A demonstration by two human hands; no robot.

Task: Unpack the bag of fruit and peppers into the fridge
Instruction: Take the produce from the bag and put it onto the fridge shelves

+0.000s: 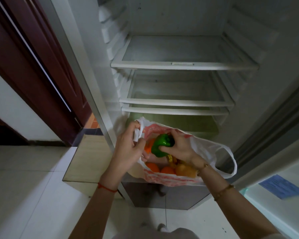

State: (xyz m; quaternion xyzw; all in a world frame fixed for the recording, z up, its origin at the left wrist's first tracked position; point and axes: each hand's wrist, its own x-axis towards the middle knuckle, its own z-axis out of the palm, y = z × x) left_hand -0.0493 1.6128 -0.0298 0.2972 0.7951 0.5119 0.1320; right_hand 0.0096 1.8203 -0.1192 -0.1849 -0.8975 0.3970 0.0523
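The left hand [128, 145] pinches the plastic bag [205, 149] by its handle to keep its mouth open before the fridge [179, 64], so the right hand [178, 146] can grip the green pepper [160, 146] just above the oranges [167, 169] inside.

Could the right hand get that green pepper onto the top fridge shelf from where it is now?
Probably yes: the right hand already grips the green pepper above the bag, and the top shelf lies bare with nothing between.
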